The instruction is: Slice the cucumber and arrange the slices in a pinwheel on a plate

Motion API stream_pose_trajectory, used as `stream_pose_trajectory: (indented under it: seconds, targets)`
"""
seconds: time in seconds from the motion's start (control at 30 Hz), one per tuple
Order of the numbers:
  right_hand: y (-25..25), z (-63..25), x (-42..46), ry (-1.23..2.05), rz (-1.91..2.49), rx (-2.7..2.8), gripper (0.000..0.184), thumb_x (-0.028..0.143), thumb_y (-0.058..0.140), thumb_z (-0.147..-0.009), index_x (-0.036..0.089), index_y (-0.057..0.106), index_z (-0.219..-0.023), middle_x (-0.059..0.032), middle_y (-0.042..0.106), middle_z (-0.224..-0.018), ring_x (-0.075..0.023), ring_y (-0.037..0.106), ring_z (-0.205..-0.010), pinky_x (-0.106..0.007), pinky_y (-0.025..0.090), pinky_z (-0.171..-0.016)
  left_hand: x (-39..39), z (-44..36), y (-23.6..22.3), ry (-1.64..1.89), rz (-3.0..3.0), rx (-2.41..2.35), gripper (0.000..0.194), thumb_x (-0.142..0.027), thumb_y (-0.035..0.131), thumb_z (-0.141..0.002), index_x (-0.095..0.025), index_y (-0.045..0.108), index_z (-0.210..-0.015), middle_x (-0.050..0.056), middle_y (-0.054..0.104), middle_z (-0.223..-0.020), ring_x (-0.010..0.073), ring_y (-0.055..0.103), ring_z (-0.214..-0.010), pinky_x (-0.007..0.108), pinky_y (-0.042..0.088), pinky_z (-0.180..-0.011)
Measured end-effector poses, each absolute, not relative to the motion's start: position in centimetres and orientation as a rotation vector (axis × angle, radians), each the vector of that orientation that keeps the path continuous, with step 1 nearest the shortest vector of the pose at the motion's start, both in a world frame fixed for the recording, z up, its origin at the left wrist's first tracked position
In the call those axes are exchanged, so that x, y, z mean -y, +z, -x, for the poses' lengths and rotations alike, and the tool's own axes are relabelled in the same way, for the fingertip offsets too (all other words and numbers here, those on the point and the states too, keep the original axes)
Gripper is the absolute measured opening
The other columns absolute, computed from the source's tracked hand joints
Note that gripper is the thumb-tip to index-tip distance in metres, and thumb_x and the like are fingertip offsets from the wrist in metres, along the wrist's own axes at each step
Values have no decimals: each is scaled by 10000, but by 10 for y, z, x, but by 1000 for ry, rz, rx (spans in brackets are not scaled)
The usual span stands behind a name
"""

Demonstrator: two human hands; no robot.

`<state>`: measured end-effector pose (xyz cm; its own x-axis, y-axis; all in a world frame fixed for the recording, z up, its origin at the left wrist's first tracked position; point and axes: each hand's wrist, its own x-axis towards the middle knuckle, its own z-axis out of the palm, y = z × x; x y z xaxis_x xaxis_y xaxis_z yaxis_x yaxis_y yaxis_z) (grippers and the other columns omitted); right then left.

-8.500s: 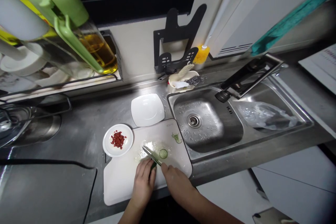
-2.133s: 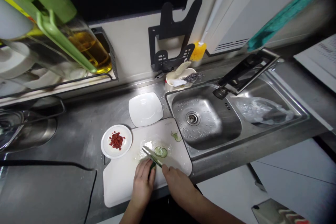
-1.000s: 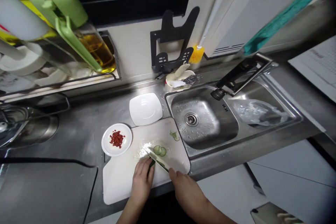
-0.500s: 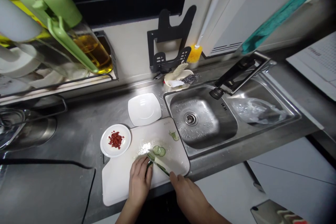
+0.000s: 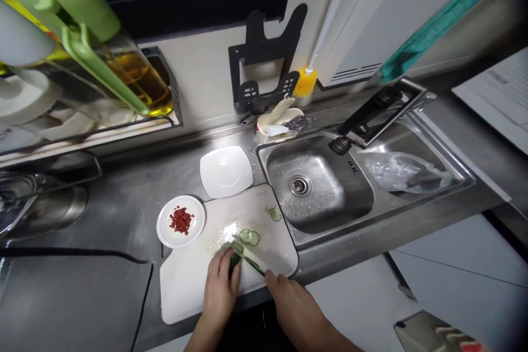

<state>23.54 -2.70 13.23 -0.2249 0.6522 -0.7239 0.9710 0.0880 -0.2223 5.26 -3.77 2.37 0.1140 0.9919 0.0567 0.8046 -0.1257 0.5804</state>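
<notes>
My left hand [image 5: 220, 289] lies curled over a dark green cucumber [image 5: 234, 262] on the white cutting board [image 5: 190, 280], pinning it down. My right hand [image 5: 291, 302] is closed round the handle of a knife [image 5: 247, 256], whose blade rests across the cucumber's cut end. Two round cucumber slices [image 5: 249, 237] lie on the board just beyond the blade. A small scrap of green peel [image 5: 273, 213] sits near the board's far right corner.
A round white plate with chopped red bits [image 5: 180, 221] stands left of the board. A bare square white plate [image 5: 226, 171] is behind it. The steel sink [image 5: 317, 190] with a black tap [image 5: 373, 115] opens to the right. A plastic bag [image 5: 402, 171] lies in the drainer.
A second slice has joined the first on the board since the oldest frame. The knife has shifted back toward me along the cucumber, and my right hand drew back with it.
</notes>
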Motion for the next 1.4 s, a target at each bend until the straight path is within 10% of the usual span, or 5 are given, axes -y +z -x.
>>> stream_pose_trajectory:
  seconds: [1.4]
  targets:
    - [136, -230, 23, -923, -1550, -1932, 469, -38, 276, -827, 192, 524, -1153, -94, 674, -944, -211, 661, -824, -245, 454, -649, 36, -49, 22, 609, -2147, -1712, 242, -216, 515, -860, -155, 583, -1084, 100, 642, -1085, 221, 582, -1038, 398, 489, -922]
